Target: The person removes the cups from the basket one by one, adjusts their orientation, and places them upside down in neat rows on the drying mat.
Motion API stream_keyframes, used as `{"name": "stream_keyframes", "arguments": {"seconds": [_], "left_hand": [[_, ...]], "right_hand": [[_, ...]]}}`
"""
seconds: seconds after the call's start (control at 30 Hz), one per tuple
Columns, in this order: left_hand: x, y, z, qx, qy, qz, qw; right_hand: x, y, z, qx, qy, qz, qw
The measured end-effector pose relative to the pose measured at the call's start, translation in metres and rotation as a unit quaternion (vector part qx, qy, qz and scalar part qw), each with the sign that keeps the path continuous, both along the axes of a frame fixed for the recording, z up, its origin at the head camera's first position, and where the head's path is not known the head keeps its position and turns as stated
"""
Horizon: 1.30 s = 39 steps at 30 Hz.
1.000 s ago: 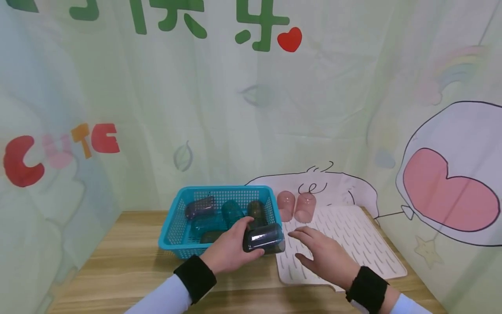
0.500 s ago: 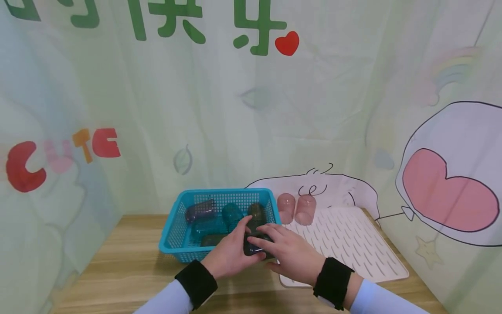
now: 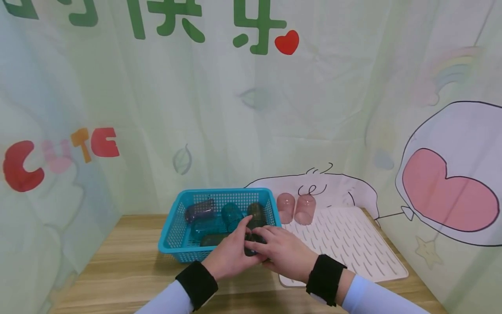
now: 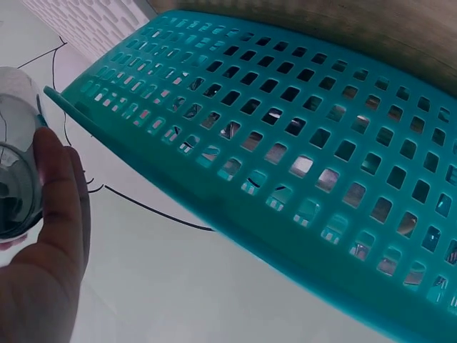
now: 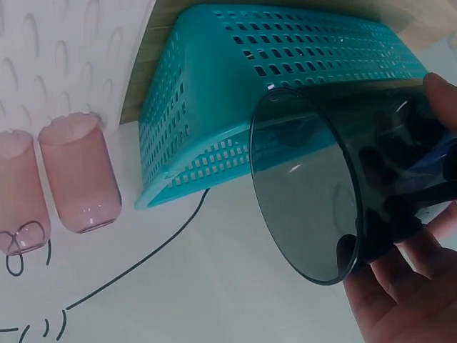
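Note:
A dark, see-through cup (image 3: 251, 250) lies on its side in the air between both hands, at the basket's front right corner. My left hand (image 3: 229, 257) grips its left end, and my right hand (image 3: 292, 255) holds its right part with bent fingers. From the right wrist, the round mouth of the cup (image 5: 307, 207) shows wide, with fingers (image 5: 382, 286) at its rim. The left wrist view catches only part of the cup (image 4: 16, 164) beside the fingers. Much of the cup is hidden by the hands in the head view.
A blue plastic basket (image 3: 219, 190) on the wooden table holds a purple cup (image 3: 200, 210), a teal cup (image 3: 231, 213), a brownish cup (image 3: 256, 213) and others. Two pink cups (image 3: 285, 208) stand upside down at the back of a white ridged mat (image 3: 353, 244).
My right hand has moved left from over the mat onto the dark cup, which it now grips along with the left hand. The left hand has stayed nearly in place.

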<state>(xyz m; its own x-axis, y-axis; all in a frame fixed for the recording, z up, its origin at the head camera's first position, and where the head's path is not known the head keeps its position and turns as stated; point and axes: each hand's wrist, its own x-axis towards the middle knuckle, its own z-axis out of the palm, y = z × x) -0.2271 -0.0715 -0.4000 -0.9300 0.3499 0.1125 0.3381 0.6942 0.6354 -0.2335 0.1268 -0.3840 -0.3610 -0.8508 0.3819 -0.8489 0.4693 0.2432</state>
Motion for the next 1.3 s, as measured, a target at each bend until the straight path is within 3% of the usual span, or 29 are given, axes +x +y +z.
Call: {"name": "stream_keyframes", "arguments": {"seconds": [0.47,0.67,0.8,0.97,1.07,1.17,1.3], "left_hand": [[0.003,-0.006,-0.002,0.003,0.021,-0.025,0.9995],[0.002,-0.017,-0.008,-0.001,0.072,0.005,0.9974],[-0.003,-0.027,-0.017,-0.047,0.142,0.030,0.9883],[-0.006,-0.037,-0.028,-0.134,0.235,0.013,0.9627],[-0.007,-0.040,-0.033,-0.159,0.258,0.001,0.9529],[-0.007,-0.042,-0.036,-0.169,0.270,-0.005,0.9479],[-0.008,-0.041,-0.037,-0.164,0.271,-0.003,0.9485]], "right_hand": [[-0.003,0.007,-0.002,-0.019,0.000,0.010,0.9998],[-0.003,0.018,0.001,-0.017,-0.046,-0.033,0.9983],[-0.004,0.027,0.004,-0.025,-0.069,-0.058,0.9956],[-0.007,0.040,0.007,-0.061,-0.090,-0.064,0.9920],[-0.009,0.049,0.010,-0.087,-0.111,-0.080,0.9867],[-0.013,0.059,0.014,-0.116,-0.133,-0.116,0.9774],[-0.020,0.073,0.022,-0.171,-0.162,-0.152,0.9600]]}}
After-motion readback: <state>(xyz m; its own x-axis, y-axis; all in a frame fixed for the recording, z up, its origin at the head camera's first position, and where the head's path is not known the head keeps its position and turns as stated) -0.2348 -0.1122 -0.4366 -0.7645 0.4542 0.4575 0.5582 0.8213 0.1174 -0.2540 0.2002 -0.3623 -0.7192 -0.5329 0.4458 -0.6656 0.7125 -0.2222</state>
